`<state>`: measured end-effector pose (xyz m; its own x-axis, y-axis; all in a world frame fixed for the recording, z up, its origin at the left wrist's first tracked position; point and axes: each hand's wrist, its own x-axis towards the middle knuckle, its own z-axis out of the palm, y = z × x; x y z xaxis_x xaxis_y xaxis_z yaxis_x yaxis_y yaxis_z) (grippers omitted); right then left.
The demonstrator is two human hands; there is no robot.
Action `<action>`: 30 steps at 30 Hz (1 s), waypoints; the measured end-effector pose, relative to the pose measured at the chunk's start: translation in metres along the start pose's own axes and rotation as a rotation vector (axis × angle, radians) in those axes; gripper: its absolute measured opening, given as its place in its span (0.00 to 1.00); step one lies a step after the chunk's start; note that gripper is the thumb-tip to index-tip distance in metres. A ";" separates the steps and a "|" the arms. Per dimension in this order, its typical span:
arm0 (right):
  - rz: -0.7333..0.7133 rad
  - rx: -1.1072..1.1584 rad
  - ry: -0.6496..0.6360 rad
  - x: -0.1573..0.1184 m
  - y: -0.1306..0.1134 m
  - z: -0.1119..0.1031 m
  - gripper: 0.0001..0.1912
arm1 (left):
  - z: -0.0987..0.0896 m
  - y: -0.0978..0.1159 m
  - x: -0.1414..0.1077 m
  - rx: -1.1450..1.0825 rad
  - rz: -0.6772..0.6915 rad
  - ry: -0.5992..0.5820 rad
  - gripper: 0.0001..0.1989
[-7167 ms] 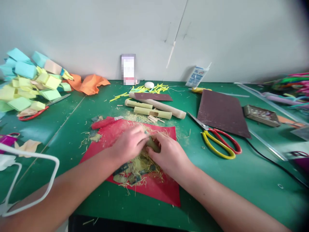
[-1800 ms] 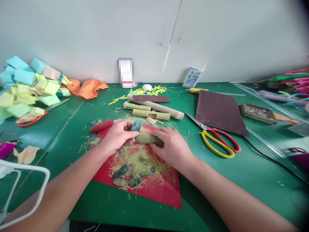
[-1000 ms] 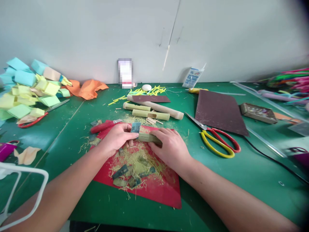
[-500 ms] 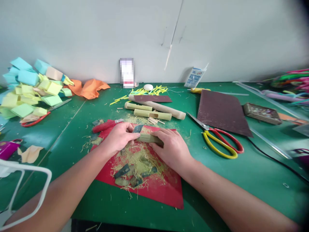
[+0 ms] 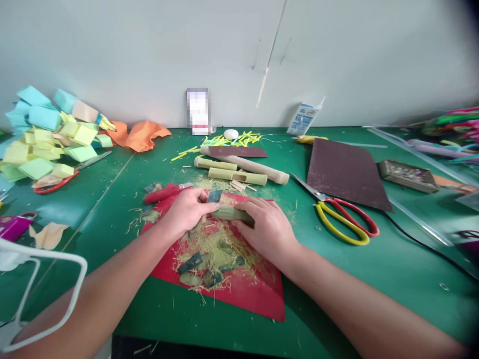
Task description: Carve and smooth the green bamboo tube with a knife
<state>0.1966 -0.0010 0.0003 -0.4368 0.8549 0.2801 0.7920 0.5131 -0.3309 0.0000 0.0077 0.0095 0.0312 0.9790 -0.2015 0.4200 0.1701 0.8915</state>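
Note:
My left hand pinches a small dark piece of sandpaper between thumb and fingers, at the left end of a short bamboo piece. Closed over the other end of that bamboo is my right hand, palm down, hiding part of it. Both are above a red sheet strewn with fine dust and shavings. Several worn sandpaper scraps lie on the sheet in front of me. A red-handled knife rests just beyond my left hand.
Behind the sheet lie bamboo pieces. Scissors and a brown sandpaper sheet are on the right, near a small box. Folded paper pieces and orange paper fill the left. A white frame stands by my left forearm.
The left hand and its sandpaper have shifted slightly on the bamboo, the sandpaper now looking more upright. My right hand keeps its hold. The whole view has moved very slightly.

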 end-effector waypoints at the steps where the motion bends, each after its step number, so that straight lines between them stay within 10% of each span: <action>1: 0.004 0.000 -0.004 0.000 0.000 0.000 0.08 | 0.001 0.000 0.001 0.001 0.000 0.018 0.14; 30: -0.013 0.028 0.000 -0.002 0.004 0.002 0.11 | -0.006 -0.004 0.004 0.046 0.044 -0.072 0.14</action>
<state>0.1995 -0.0004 -0.0031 -0.4471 0.8480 0.2847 0.7740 0.5263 -0.3520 -0.0068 0.0114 0.0073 0.1153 0.9745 -0.1927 0.4579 0.1201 0.8808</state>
